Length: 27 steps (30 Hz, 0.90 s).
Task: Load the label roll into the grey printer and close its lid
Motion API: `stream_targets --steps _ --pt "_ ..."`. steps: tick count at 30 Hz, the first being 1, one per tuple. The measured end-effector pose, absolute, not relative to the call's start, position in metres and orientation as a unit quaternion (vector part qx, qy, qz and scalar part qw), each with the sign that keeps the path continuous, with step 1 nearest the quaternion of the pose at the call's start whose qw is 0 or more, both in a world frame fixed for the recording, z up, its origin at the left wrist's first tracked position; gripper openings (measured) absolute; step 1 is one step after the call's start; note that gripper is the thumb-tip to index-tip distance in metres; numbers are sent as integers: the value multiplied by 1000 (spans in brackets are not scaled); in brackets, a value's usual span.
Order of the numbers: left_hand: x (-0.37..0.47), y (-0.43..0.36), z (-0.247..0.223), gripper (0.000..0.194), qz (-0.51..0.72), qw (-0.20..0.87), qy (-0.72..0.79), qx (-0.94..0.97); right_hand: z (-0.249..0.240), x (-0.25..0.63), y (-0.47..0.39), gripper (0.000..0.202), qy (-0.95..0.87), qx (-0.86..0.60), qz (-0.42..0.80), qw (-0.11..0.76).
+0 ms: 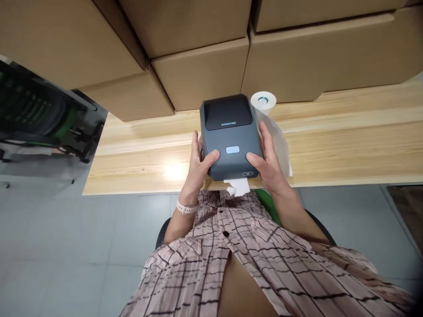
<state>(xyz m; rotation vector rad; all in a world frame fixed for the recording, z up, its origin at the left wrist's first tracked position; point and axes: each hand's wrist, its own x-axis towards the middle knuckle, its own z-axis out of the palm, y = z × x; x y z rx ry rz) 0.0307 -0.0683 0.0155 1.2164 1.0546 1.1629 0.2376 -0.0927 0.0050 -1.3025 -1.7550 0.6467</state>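
Observation:
A dark blue-grey label printer (231, 138) with a glossy black lid is between my two hands, near the front edge of the wooden table. My left hand (200, 160) grips its left side, thumb on the top near the front corner. On the other side, my right hand (269, 160) holds the right edge, its thumb also on top. Torn white paper (240, 187) sticks out of the printer's front. Behind its right rear corner stands a roll of white labels (263, 102). A loose whitish strip (280, 143) curves from the roll past my right hand.
Large cardboard boxes (201, 75) are stacked along the back of the wooden table (346, 141). A black and green chair (42, 105) stands on the grey floor at the left. My seat's green edge (267, 204) shows below the table.

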Motion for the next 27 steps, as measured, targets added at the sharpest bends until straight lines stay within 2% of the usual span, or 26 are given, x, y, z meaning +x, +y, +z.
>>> stream_targets --steps 5,7,9,12,14,17,20,24,27 --pt "32 -66 16 96 497 503 436 556 6 237 -92 85 -658 -505 313 463" --pt "33 -76 12 83 512 440 454 582 3 237 -90 84 -640 -500 335 477" --pt "36 -96 3 72 540 285 475 634 0 237 -89 86 -627 -486 354 496" --pt "42 -131 -20 75 532 -50 422 732 -5 236 -87 87 -605 -455 382 530" --pt "46 -147 -34 72 495 -140 388 764 -7 235 -87 85 -591 -445 394 546" --pt "51 -150 -40 43 468 -163 401 770 -8 234 -87 81 -584 -446 394 552" --pt "55 -138 -32 12 495 -169 398 753 -10 233 -87 80 -590 -451 384 549" --pt "57 -130 -24 19 505 -168 400 746 -7 232 -88 76 -608 -457 352 545" --pt "57 -136 -26 18 497 -133 409 754 5 234 -91 59 -653 -490 224 533"
